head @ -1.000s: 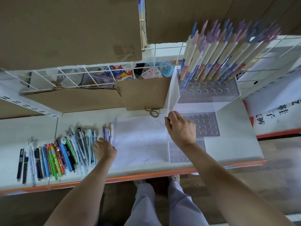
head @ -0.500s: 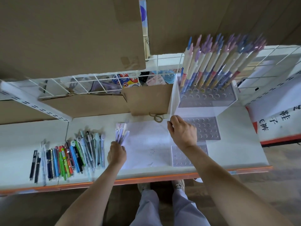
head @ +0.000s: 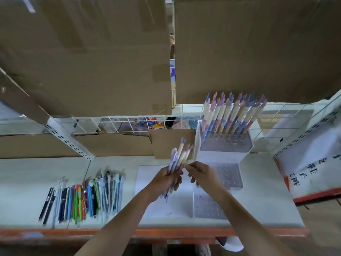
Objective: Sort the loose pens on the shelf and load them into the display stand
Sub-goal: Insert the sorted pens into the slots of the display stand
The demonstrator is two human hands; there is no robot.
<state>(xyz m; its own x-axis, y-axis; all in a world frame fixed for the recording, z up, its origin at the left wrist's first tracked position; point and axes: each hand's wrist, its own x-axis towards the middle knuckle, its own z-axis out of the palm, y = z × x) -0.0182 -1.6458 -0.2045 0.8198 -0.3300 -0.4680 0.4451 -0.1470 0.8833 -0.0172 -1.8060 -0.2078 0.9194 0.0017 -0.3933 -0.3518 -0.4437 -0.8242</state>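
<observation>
My left hand grips a small bunch of pastel pens, lifted above the white sheet, tips pointing up. My right hand is right beside it and pinches one pen of that bunch near its lower end. The clear tiered display stand is at the right; its top tier holds several cream and purple pens, the two lower tiers show bare holes. Several loose pens lie in a row on the white shelf at the left.
Large cardboard boxes hang over the shelf from above. A small cardboard box stands behind my hands, left of the stand. A white wire grid backs the shelf. The orange shelf edge runs along the front.
My left hand lifted the bunch of pens off the shelf and carried it right and up. My right hand left the stand's corner and came over to the bunch.
</observation>
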